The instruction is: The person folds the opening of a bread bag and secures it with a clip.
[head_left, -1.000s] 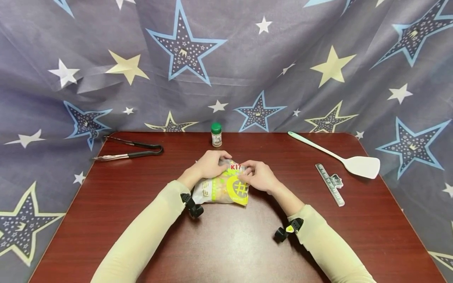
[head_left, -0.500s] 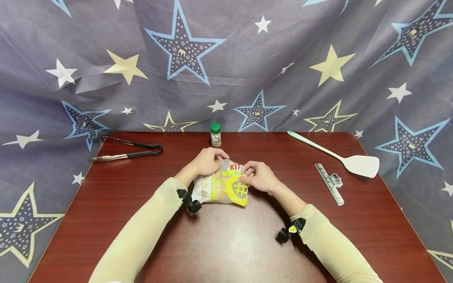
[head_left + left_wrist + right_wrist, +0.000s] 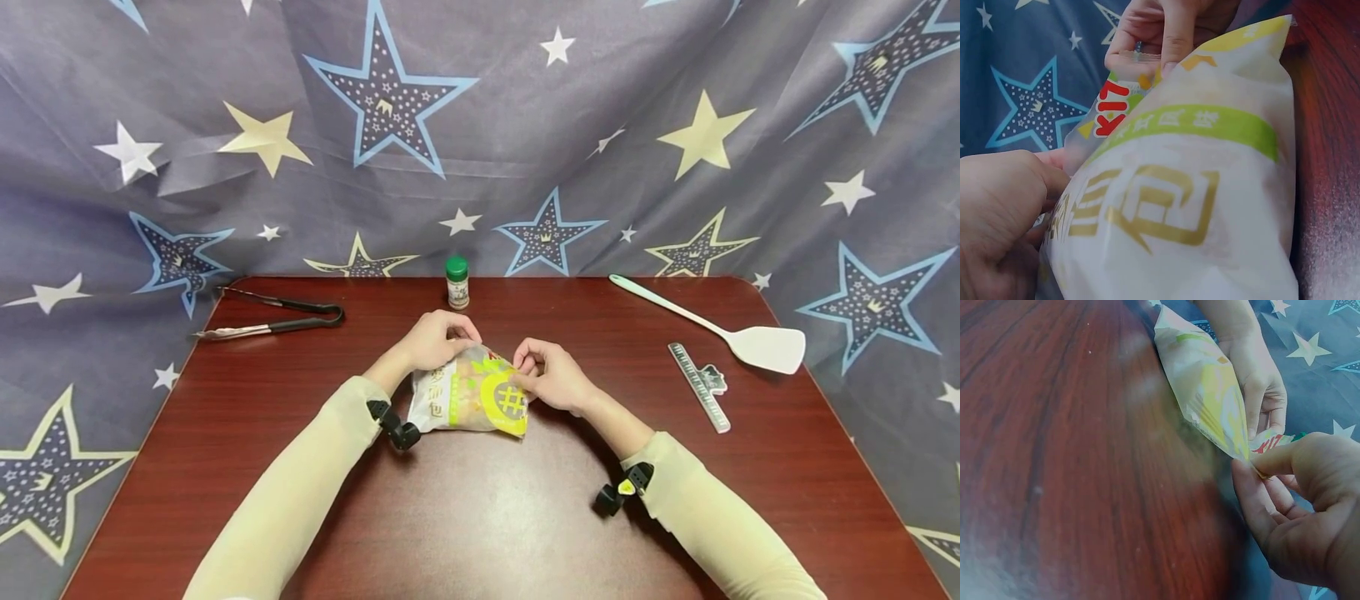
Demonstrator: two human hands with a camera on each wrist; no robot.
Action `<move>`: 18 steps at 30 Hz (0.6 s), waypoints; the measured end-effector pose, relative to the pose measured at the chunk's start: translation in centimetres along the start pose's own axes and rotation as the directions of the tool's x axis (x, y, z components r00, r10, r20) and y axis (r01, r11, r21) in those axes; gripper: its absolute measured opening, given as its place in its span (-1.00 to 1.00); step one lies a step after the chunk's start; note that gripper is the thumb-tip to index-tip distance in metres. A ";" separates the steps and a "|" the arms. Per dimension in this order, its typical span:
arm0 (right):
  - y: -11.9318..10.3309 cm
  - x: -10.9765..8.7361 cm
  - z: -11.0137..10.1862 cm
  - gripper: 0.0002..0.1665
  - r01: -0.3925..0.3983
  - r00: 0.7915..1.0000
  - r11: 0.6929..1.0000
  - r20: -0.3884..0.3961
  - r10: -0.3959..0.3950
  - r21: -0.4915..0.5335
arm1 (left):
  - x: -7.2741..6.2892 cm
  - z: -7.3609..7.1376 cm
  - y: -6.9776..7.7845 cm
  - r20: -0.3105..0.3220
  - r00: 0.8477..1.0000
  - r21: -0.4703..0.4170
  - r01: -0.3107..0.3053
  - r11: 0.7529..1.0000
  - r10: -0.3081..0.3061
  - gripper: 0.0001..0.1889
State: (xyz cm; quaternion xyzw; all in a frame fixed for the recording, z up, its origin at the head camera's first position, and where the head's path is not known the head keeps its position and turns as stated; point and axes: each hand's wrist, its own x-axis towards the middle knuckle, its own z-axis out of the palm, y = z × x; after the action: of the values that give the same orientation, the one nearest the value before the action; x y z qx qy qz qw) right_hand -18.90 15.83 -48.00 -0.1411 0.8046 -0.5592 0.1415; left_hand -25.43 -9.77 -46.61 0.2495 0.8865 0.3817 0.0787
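A plastic bread bag (image 3: pixel 468 400), white with yellow and green print, stands mid-table, plump with its contents. My left hand (image 3: pixel 433 342) pinches its far upper edge, thumb on the near side and fingers partly hidden behind the plastic. At the bag's right end, my right hand (image 3: pixel 555 377) pinches a corner between thumb and index finger, plain in the right wrist view, where the bag (image 3: pixel 1200 381) tapers to those fingertips. Red lettering shows on the bag's flap (image 3: pixel 1113 106) between both hands in the left wrist view.
A green-capped seasoning bottle (image 3: pixel 457 283) stands behind the bag. Black-handled tongs (image 3: pixel 281 327) lie at the back left. Over on the right are a white spatula (image 3: pixel 765 352) and a clear clip (image 3: pixel 701 387). A star-patterned cloth (image 3: pixel 480 142) hangs behind the table (image 3: pixel 480 517).
My left hand has shifted slightly left and back along the bag's upper edge. The red lettering has mostly turned out of sight in the head view. My right hand stays at the corner.
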 end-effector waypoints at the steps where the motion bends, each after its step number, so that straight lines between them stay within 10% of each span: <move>1: 0.0 0.0 0.0 -0.81 -0.001 1.000 1.000 0.002 0.001 0.005 | 0.0 0.0 0.0 -0.004 1.000 0.007 0.002 1.000 -0.002 -0.95; 18: 0.4 0.1 0.2 -0.92 0.089 0.996 0.988 -0.019 -0.092 -0.129 | -0.5 0.1 0.8 -0.052 0.998 0.087 0.038 0.995 -0.034 -0.75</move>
State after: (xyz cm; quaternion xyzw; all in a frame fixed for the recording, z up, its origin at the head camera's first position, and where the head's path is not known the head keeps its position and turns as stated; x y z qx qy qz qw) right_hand -18.89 15.74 -48.44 -0.1793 0.8332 -0.5141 0.0965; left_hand -24.68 -9.46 -46.08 0.2269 0.9085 0.3470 0.0523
